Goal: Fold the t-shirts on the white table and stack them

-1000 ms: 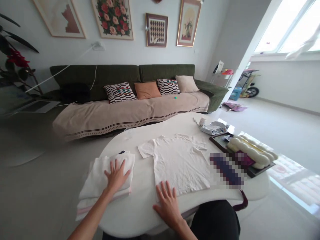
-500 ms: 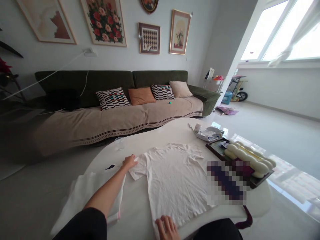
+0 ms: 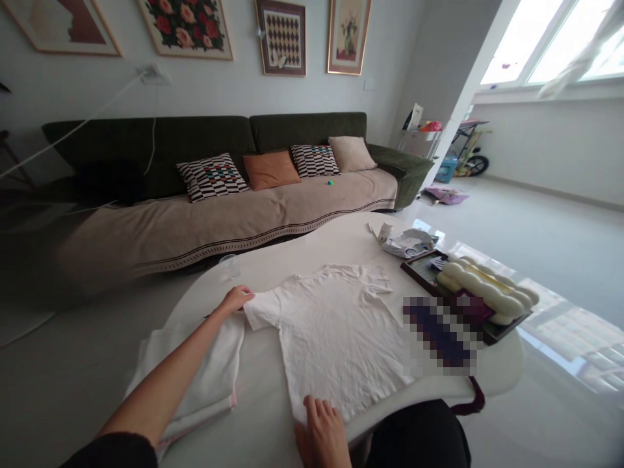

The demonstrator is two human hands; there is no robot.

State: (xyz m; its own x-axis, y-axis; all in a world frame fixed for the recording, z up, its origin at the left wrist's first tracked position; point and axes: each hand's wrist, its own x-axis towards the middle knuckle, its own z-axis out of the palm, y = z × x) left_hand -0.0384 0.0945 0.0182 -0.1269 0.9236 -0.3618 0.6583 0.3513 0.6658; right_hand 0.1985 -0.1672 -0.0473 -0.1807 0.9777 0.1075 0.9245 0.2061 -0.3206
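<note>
1. White at its near hem, the short-sleeved T-shirt lies under the right hand, whose fingers bend over the left corner; whether they grip the fabric, I cannot tell.
2. Spread flat on the white table, the shirt has its neckline at the far end, fine creases all over its plain body and a more rumpled right sleeve.
3. Left of it, beneath the left forearm, sits a stack of folded white cloth with a pinkish edge.
4. Farther up, the left hand pinches the end of the left sleeve — thumb and fingers closed on it.
5. To the right, a dark-rimmed tray bears a puffy cream case.
6. Beyond the table stands a dark green sofa with an orange cushion.
</note>
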